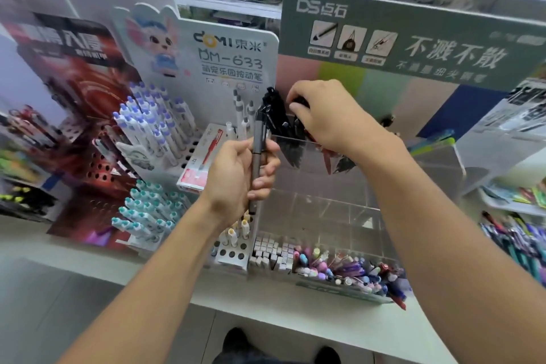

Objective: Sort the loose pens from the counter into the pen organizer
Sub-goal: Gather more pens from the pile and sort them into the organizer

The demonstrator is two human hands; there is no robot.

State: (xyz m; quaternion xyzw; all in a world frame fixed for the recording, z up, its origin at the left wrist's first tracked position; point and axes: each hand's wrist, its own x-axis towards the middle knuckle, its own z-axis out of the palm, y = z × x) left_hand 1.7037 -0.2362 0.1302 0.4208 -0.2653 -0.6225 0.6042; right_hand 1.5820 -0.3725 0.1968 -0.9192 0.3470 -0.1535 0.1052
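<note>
Shop counter (165, 272), white, stacked with pen displays; shelves behind. Left hand (240, 177) has fingers and thumb curled round a grey pen (257, 156), held upright just left of the clear organizer (339, 204), cap end up. Right hand (328, 115) reaches over the organizer's back row, fingertips pinching the tops of black pens (283, 124) standing bunched in the back-left compartment. What exactly sits under those fingertips is hidden by the hand, probably one black pen's cap. A few red pens (326, 156) lean in the compartment beside them. Middle compartments look bare through the acrylic. Front row: white-capped pens (270, 253) at left, mixed pastel and purple pens (348, 270) at right. Left of the organizer, a white Domi rack (206, 47) with blue-capped pens (153, 118) and teal-capped pens (147, 210); a red pen box (204, 156) lies between rack and organizer. Grey-green DS sign (413, 38) stands behind.
</note>
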